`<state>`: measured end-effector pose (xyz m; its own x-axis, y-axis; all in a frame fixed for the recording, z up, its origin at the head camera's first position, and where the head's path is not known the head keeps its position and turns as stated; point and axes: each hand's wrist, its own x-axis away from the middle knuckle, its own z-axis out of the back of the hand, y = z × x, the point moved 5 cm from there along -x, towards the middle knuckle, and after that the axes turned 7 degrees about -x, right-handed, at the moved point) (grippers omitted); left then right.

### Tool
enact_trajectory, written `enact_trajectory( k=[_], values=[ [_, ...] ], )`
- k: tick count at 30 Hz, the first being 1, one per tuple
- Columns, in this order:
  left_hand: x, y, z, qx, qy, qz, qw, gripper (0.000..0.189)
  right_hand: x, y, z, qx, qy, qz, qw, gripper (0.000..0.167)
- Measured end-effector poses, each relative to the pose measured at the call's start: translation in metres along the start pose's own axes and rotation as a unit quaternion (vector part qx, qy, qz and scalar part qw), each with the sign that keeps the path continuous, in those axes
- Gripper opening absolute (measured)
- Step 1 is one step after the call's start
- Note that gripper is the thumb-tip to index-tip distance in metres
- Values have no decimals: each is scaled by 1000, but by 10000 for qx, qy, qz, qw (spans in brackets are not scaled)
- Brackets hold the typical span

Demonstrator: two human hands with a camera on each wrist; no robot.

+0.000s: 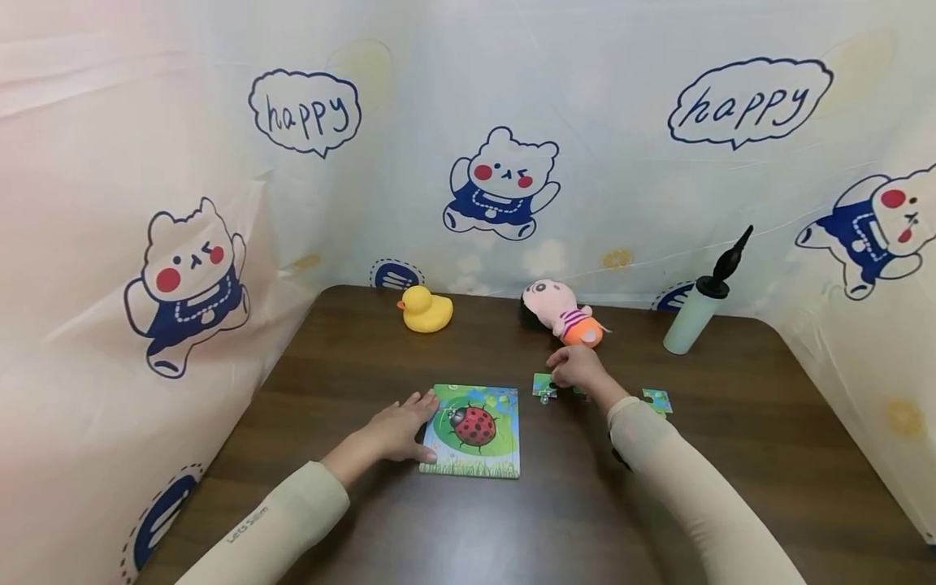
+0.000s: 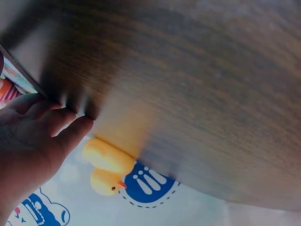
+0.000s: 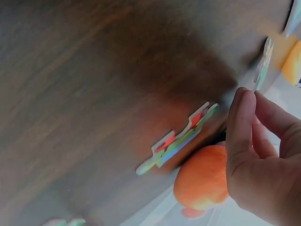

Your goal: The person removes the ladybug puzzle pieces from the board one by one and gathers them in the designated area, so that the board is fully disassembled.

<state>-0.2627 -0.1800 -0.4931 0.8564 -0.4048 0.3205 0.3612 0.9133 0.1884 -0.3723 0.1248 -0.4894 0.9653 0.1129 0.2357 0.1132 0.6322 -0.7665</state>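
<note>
On a brown table (image 1: 468,540), my relaxed left hand (image 1: 400,426) touches a ladybug board (image 1: 475,424). Near puzzle pieces (image 1: 541,383), my right hand's (image 1: 582,370) grip is unclear.

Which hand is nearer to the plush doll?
Right. The right hand is just in front of the plush doll; the left hand is farther away, at the left edge of the ladybug board.

I've got the ladybug board (image 1: 475,429) lying flat, red beetle on green and blue, and there to its right I see a notched green piece (image 1: 542,382), another piece (image 1: 660,400) lying farther right
</note>
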Motion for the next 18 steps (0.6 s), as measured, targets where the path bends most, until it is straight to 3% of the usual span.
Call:
enact_trajectory(
  k=[6, 13, 18],
  values=[
    [-3, 1, 2, -63, -32, 19, 10000, 95, -2, -8, 3, 708, 161, 590, 9956, 23],
    [-3, 3, 1, -72, -73, -67, 9999, 95, -2, -7, 0, 832, 205, 674, 9940, 23],
    [-3, 2, 2, -138, -79, 18, 9999, 96, -1, -14, -3, 1351, 504, 1080, 9836, 21]
  ],
)
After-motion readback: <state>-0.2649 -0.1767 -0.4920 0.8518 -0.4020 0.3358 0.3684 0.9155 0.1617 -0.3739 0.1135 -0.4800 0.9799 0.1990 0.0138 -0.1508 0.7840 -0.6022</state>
